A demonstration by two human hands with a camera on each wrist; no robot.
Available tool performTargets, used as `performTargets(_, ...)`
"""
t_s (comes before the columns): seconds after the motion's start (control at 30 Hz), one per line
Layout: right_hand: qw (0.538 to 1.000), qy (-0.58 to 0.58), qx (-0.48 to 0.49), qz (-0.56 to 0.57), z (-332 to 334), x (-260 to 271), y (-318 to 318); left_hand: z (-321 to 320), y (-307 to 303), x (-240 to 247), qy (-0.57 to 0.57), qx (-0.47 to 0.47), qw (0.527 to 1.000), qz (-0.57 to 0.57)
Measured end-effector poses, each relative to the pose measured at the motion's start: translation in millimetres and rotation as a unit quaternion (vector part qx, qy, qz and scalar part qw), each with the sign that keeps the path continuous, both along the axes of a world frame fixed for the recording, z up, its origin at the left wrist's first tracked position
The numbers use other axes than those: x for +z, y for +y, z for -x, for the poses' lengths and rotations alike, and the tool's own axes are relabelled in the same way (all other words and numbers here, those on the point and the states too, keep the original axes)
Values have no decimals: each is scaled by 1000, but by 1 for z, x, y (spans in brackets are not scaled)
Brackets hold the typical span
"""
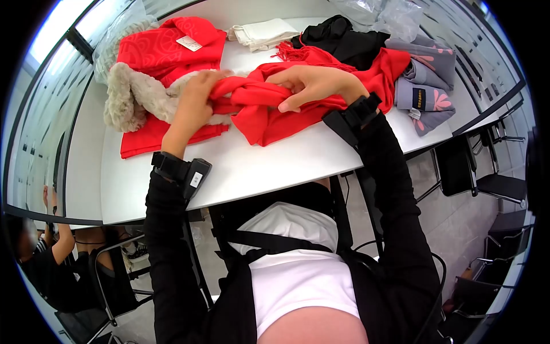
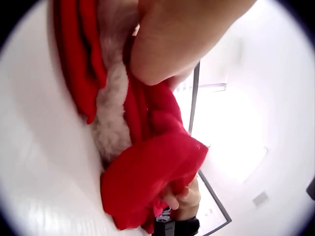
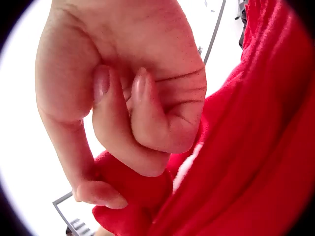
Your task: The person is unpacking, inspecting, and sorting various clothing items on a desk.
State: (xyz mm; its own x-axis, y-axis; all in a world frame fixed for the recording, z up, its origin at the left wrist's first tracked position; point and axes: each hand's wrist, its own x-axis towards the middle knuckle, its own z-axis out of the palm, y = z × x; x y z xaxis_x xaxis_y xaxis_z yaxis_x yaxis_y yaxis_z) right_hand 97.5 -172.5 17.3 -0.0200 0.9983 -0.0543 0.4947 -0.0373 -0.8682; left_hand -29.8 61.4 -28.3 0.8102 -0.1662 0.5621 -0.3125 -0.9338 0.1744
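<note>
A red scarf with a tasselled end is bunched and looped between my two hands, over the table. My left hand grips the scarf's left part; its fingertips are hidden behind the cloth in the head view. At the loop's right side my right hand holds the fabric, thumb pointing left. Up close in the right wrist view, two fingers curl in toward the palm, and red cloth lies past them. Beneath the left hand lies a grey fluffy piece on folded red cloth.
Behind on the white table are a red patterned cloth with a tag, a cream folded cloth and a black cloth. Grey folded textiles with pink prints lie right. Clear plastic bags sit at the back. Chairs stand right.
</note>
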Motion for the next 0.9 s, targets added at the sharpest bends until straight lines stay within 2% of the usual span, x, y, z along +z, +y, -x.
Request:
performTargets(0.1,999,-15,11,31,0,-17,9,3,-16,6,-6,-46,998,-47)
performTargets(0.2,990,-143,-17,8,7,-18,15,7,-32,15,17,-59,997,-42)
performTargets(0.23,981,-182,-61,-7,14,-16,15,9,-37,17,57,-48,996,-40)
performTargets(0.3,949,-298,-101,-15,21,-12,18,11,-43,20,136,-23,990,-35)
performTargets(0.37,906,-393,-141,-66,26,-12,22,7,-38,6,68,-26,997,-29)
performTargets(0.4,938,-304,-142,-83,26,-12,23,4,-35,-1,36,-29,999,-26)
performTargets(0.47,976,-119,-143,-114,27,-7,22,-6,-14,-5,52,-63,987,136)
performTargets(0.5,982,-37,-160,-96,29,3,15,-10,-1,-5,61,-80,971,217)
performTargets(0.53,974,18,-167,-155,20,0,7,-5,14,12,203,76,832,511)
performTargets(0.57,950,100,-191,-224,12,-2,0,-5,42,0,102,1,766,635)
performTargets(0.6,915,179,-213,-292,5,-5,-3,-3,52,3,61,-58,647,758)
performTargets(0.63,870,292,-186,-351,2,-8,-1,-1,59,6,23,-41,564,824)
performTargets(0.67,808,399,-156,-404,-1,-11,1,1,64,13,35,-155,483,861)
performTargets(0.7,832,396,-141,-363,-14,-13,-10,-3,61,13,-51,-75,422,902)
performTargets(0.73,788,459,-115,-393,-19,-17,-7,-5,58,13,-138,6,353,925)
performTargets(0.8,762,466,-159,-420,-29,-20,-4,-5,72,3,-114,-27,384,916)
performTargets(0.83,819,391,-129,-399,-33,-18,-5,-6,80,-2,-101,-44,399,910)
performTargets(0.87,869,312,-100,-371,-31,-11,-7,-4,83,-5,-93,-56,446,889)
performTargets(0.9,922,240,-103,-287,-26,-7,-13,-3,84,-7,-85,-67,490,865)
